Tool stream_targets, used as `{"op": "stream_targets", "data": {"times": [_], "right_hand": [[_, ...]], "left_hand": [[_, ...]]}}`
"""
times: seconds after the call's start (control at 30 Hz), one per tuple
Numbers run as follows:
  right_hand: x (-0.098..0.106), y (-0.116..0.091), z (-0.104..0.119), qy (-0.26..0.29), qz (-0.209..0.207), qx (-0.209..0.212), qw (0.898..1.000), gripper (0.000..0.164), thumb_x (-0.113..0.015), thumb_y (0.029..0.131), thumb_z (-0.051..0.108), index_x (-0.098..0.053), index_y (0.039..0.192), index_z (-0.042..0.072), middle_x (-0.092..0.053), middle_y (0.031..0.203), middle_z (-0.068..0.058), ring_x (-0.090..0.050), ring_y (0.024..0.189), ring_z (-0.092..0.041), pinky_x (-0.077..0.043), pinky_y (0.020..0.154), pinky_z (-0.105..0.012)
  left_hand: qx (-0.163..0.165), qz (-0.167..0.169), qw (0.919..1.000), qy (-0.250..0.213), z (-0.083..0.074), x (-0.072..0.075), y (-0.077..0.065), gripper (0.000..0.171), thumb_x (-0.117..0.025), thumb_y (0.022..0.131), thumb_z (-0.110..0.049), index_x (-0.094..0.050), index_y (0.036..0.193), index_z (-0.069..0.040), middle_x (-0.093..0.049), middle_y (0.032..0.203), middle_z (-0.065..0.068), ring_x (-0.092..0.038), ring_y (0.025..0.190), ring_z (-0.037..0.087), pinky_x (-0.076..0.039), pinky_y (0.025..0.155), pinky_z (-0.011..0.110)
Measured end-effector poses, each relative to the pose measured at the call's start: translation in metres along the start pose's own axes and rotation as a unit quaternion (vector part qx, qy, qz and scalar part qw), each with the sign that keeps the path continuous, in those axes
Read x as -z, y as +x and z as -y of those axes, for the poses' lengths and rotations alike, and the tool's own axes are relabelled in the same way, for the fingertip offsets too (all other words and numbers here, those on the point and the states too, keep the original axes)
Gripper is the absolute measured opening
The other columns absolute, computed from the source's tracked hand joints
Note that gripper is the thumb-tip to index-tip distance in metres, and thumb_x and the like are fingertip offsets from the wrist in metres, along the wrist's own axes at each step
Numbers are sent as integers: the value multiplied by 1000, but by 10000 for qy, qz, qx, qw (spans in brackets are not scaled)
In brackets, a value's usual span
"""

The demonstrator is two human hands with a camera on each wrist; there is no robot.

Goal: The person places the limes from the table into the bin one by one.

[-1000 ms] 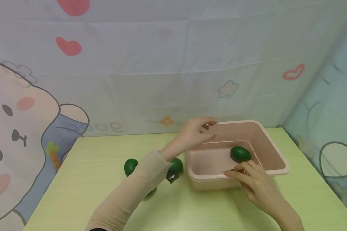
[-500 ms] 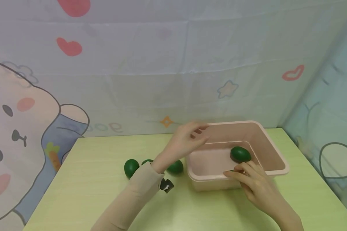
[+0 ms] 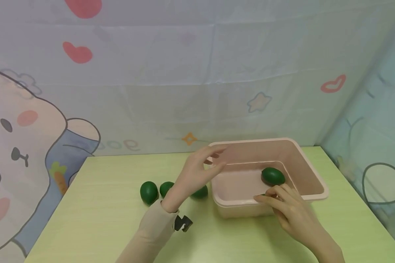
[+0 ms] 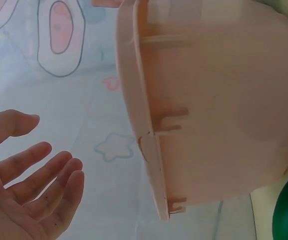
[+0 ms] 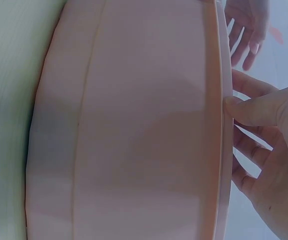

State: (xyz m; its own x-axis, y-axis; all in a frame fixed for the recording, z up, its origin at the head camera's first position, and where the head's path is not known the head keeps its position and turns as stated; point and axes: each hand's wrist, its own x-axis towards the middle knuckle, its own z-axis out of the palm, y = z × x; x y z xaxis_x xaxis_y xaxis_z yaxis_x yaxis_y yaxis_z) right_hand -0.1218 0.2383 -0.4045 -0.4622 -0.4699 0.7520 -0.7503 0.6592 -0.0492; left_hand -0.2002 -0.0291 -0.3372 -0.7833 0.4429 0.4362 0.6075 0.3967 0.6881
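Note:
My left hand (image 3: 199,170) hovers beside the left rim of a pink plastic bin (image 3: 240,203). Its fingers are loosely bent and hold nothing; in the left wrist view the palm (image 4: 19,200) faces up, apart from the bin. At the front rim, my right hand (image 3: 291,212) grips the bin's edge, thumb outside and fingers over it, as the right wrist view shows. Inside the bin lies a dark green egg-shaped fruit (image 3: 273,176). A sliver of another green thing (image 3: 263,194) peeks out by the right fingers, mostly hidden.
Left of the bin, on the light green table (image 3: 95,219), sit a green fruit (image 3: 149,192), a second green fruit (image 3: 166,189) and a third green fruit (image 3: 200,192), partly behind the left arm. A printed cloth (image 3: 171,109) hangs at the back.
My left hand has moved left and down, away from above the bin, uncovering more of the fruits on the table. The right hand and the bin have stayed put.

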Motion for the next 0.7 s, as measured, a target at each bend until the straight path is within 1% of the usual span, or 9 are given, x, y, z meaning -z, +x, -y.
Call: {"op": "stream_targets", "data": {"times": [0.17, 0.33, 0.53, 0.7], "right_hand": [[0, 0, 0, 16, -6, 7, 10000, 45, -28, 103, 19, -73, 105, 18, -58, 91, 7, -49, 89, -11, -34, 83, -22], [-1, 0, 0, 51, -21, 14, 10000, 45, -29, 103, 19, -73, 104, 18, -58, 91, 7, -49, 89, -11, -34, 83, -22], [0, 0, 0, 73, -8, 23, 10000, 44, -29, 102, 17, -73, 105, 18, -57, 91, 7, -48, 89, -11, -33, 84, -21], [-1, 0, 0, 64, -5, 16, 10000, 45, -28, 103, 18, -73, 105, 18, -57, 91, 7, -48, 88, -10, -32, 85, -21]], "left_hand": [[-38, -178, 9997, 140, 2, -2, -10, 40, -66, 91, -19, -60, 130, -16, -66, 120, 4, -63, 107, 21, -55, 83, 32], [-18, -437, 9987, 267, 3, -1, -22, 39, -67, 90, -19, -61, 128, -14, -66, 119, 3, -63, 106, 20, -55, 83, 32], [69, -706, 9969, 348, 8, 0, -40, 40, -69, 89, -16, -62, 128, -14, -66, 119, 5, -63, 105, 21, -56, 82, 33], [248, -949, 9947, 312, 15, 0, -55, 39, -70, 87, -15, -63, 125, -13, -66, 118, 5, -63, 105, 19, -56, 82, 34]]}}
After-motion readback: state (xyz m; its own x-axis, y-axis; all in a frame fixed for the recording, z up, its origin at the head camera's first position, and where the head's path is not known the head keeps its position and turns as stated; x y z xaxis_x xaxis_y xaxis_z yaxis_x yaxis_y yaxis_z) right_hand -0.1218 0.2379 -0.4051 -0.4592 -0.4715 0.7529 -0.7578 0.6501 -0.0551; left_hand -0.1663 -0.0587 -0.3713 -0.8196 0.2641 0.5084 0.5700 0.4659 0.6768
